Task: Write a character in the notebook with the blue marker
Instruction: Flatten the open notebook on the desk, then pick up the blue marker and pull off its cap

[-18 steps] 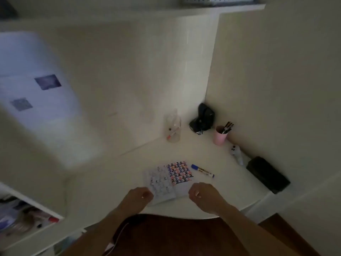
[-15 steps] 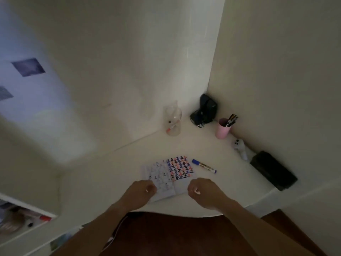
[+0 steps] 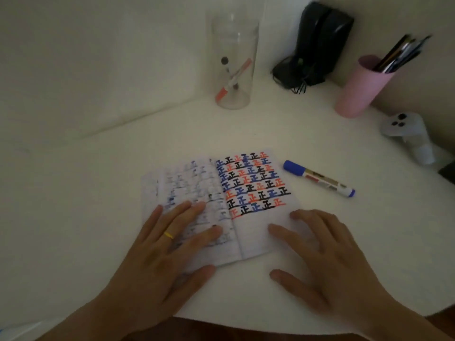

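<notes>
Left hand (image 3: 157, 252): flat, fingers spread, holding nothing, pressing the left page low in the middle of the frame.
Notebook (image 3: 256, 239): open; keep it pinned flat.
Right hand (image 3: 327, 262): fingers loose and empty, on the right page's bottom corner.
Blue marker (image 3: 318, 178): capped, just right of the notebook; this hand should likely reach up, grab its middle, then uncap it.

desk (image 3: 103, 183): white, carries everything
notebook (image 3: 248, 232): open — under both hands (image 3: 157, 257)
blue marker (image 3: 318, 178): just beyond the right hand (image 3: 330, 264)
jar (image 3: 232, 62), pink cup (image 3: 357, 91): far beyond the hands

Notebook (image 3: 248, 190) characters black, blue, red; blue-capped marker (image 3: 318, 178).
</notes>
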{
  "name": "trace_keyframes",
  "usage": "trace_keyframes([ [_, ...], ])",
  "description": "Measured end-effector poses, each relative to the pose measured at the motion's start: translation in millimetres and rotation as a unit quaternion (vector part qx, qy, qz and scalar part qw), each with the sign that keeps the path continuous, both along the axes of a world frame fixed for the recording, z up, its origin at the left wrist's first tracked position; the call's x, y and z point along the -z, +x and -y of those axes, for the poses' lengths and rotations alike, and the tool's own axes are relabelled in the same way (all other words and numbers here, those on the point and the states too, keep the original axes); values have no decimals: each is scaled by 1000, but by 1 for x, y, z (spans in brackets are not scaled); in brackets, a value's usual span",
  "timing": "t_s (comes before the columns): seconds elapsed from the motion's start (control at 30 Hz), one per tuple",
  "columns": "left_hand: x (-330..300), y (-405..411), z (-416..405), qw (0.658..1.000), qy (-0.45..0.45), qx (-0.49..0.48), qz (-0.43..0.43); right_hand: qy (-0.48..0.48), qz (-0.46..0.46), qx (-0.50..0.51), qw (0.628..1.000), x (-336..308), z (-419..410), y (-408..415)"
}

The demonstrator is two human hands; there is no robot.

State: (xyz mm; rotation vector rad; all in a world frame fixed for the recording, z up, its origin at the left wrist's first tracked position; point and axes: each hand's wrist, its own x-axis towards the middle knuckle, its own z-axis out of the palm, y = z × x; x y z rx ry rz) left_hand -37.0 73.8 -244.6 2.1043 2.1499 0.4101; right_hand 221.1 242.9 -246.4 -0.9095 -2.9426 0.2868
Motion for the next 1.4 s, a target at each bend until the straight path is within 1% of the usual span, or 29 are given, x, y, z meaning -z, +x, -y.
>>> trace_keyframes([
  [0.07, 8, 1, -2, 1000, 23, -8, -10, 30, -55, -4, 998, 13, 0, 3],
  [0.13, 11, 1, -2, 999, 33, -10, -16, 42, -82, -1, 996, 17, -1, 2],
  [0.27, 9, 4, 1, 998, 56, -10, -12, 49, -98, 5, 994, 13, 5, 1],
  [0.5, 10, 13, 9, 994, 85, -40, -53, 62, -140, 20, 988, 14, 11, 7],
  [0.63, 5, 37, 27, 985, 104, -100, -92, 36, -144, 60, 987, 6, 22, 16],
  [0.7, 4, 50, 29, 982, 77, -127, -120, 43, -132, 87, 986, 6, 27, 17],
  [0.77, -8, 63, 28, 977, -9, -152, -150, 59, -133, 119, 982, 6, 30, 18],
  [0.83, -27, 73, 27, 966, -115, -137, -188, 58, -136, 133, 980, 7, 36, 18],
  [0.87, -38, 75, 25, 959, -147, -125, -206, 58, -139, 134, 980, 8, 38, 18],
  [0.93, -58, 72, 22, 956, -158, -112, -219, 61, -146, 135, 978, 9, 38, 18],
  [1.03, -66, 55, 13, 970, -87, -104, -200, 66, -158, 126, 977, 10, 37, 18],
  [1.1, -60, 40, -4, 975, -28, -98, -197, 69, -162, 113, 978, 13, 33, 18],
  [1.2, -42, 14, -44, 982, 53, -60, -173, 85, -158, 101, 979, 15, 26, 17],
  [1.3, -30, -7, -80, 976, 112, 11, -188, 85, -103, 69, 989, -4, 23, 13],
  [1.37, -20, -20, -102, 973, 142, 43, -179, 91, -45, 56, 993, -20, 6, 2],
  [1.4, -14, -25, -111, 973, 151, 54, -167, 101, -34, 50, 993, -29, -5, -4],
])
